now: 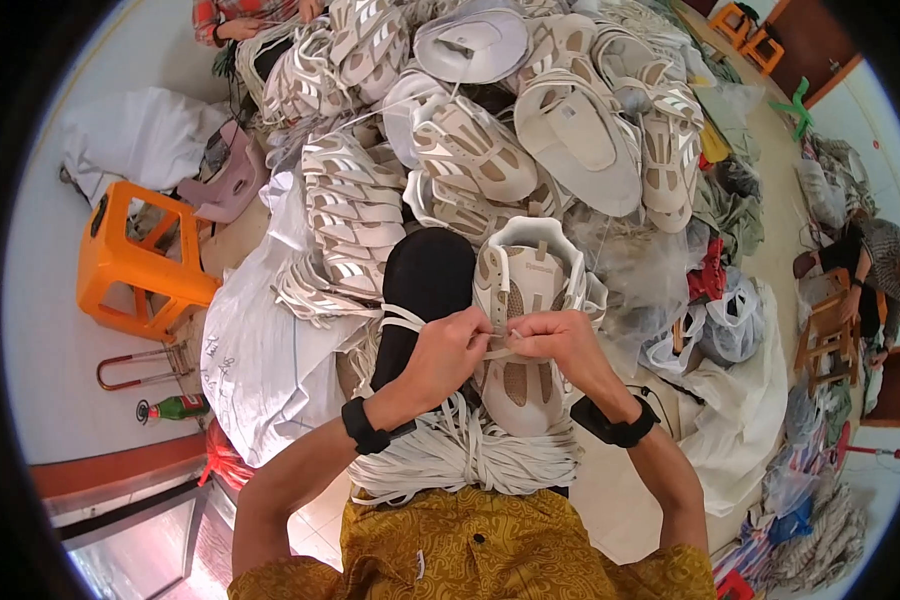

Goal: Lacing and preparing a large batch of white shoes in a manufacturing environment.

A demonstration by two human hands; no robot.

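Note:
In front of me lies a beige and white shoe upper (527, 402), its toe pointing toward me. My left hand (443, 352) and my right hand (560, 342) meet over its eyelets, fingers pinched on a white shoelace (497, 352). The hands are slightly apart, the lace between them. A black sole-shaped piece (422, 275) lies left of the upper, with a white lace loop across its edge; my left wrist and hand partly cover its lower end. A thick bundle of white laces (470, 455) rests across my lap below the upper.
Beyond the upper rises a pile of similar uppers (470, 145), with a stacked row (355, 215) on the left. A white sack (270, 345) and orange stool (135, 265) stand left. Plastic bags (730, 320) lie right. Other people sit at the top left and far right.

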